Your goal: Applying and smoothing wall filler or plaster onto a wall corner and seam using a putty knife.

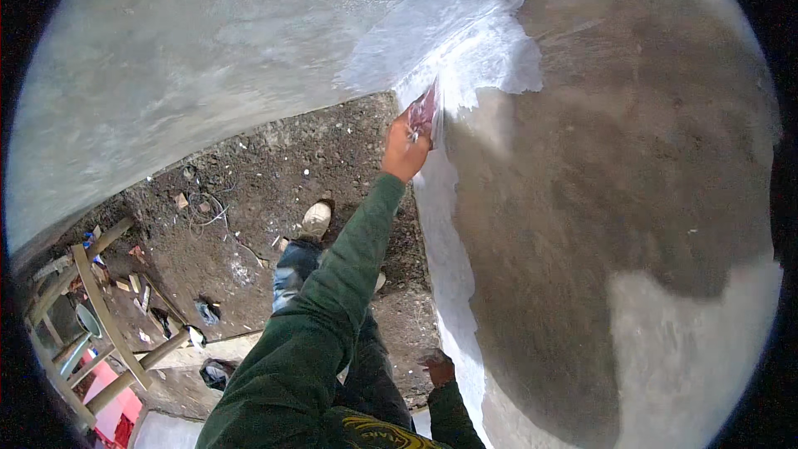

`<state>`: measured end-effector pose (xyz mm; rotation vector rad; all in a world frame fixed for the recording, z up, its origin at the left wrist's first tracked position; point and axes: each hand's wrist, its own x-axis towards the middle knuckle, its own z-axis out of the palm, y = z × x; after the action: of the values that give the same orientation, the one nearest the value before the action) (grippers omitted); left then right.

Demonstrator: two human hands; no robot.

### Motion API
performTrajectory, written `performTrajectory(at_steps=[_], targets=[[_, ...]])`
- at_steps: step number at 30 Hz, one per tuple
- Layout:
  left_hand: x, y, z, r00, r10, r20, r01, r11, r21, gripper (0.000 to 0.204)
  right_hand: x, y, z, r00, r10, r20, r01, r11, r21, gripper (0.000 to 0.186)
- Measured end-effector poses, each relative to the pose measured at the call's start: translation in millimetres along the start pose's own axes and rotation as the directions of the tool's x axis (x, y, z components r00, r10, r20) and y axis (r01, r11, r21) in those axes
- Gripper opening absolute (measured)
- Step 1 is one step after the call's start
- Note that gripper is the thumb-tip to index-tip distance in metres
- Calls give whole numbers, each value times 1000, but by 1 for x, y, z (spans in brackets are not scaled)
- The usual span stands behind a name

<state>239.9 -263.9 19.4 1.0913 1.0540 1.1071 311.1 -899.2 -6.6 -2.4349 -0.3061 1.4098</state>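
Observation:
At the corner where two walls meet, my left hand (406, 150) is closed around a flat reddish-brown putty spreader (423, 111) smeared with white. The spreader's edge touches the wet white putty (482, 66) in the corner. This putty covers part of both walls and runs down the near edge of the right wall (565, 175) as a pale strip. My right hand (440, 368) is low beside that strip, close to the wall. Its fingers are small, dark and partly hidden, so I cannot make out their pose or anything in them.
Below is a dirt floor (224, 241) with debris, wire and wood scraps. A wooden trestle or ladder (108, 316) stands at the lower left, by a bucket (88, 321) and a red sheet-like thing (112, 395). My shoe (317, 219) is on the dirt near the left wall (199, 50).

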Motion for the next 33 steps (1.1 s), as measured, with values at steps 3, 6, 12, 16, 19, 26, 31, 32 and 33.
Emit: performTrajectory(at_steps=[3, 6, 12, 16, 19, 26, 31, 32, 33], targets=[[11, -7, -19, 991, -115, 75, 121, 989, -80, 34, -11, -24, 19, 982, 95, 162, -147, 926, 348, 25], [11, 23, -39, 978, -182, 99, 182, 983, 2, 37, -33, -103, 23, 974, 87, 207, -85, 996, -16, 22], [5, 119, -25, 955, 255, 149, -280, 944, 176, 47, -11, -77, -6, 985, -129, 114, 165, 896, -413, 20], [-14, 162, -31, 958, 155, 242, -177, 982, 71, 53, 3, -72, -14, 990, -113, 86, 131, 962, -238, 22], [-29, 135, -28, 953, 229, 200, -240, 970, 28, 51, 7, -78, -16, 990, -107, 87, 120, 980, -157, 20], [-10, 11, -43, 999, -11, -33, 13, 998, 64, 28, -17, -127, 0, 987, 50, 155, -54, 998, 19, 21], [27, 18, -30, 1000, 18, 6, -19, 946, 322, 41, -17, -83, 9, 990, 40, 133, -22, 991, -135, 20], [23, 31, -19, 999, 37, 19, -41, 957, 288, 42, -16, -65, 1, 994, 55, 99, -35, 980, -195, 20], [18, 39, -22, 999, 37, 21, -41, 954, 296, 42, -18, -63, 4, 993, 55, 107, -34, 981, -190, 20]])
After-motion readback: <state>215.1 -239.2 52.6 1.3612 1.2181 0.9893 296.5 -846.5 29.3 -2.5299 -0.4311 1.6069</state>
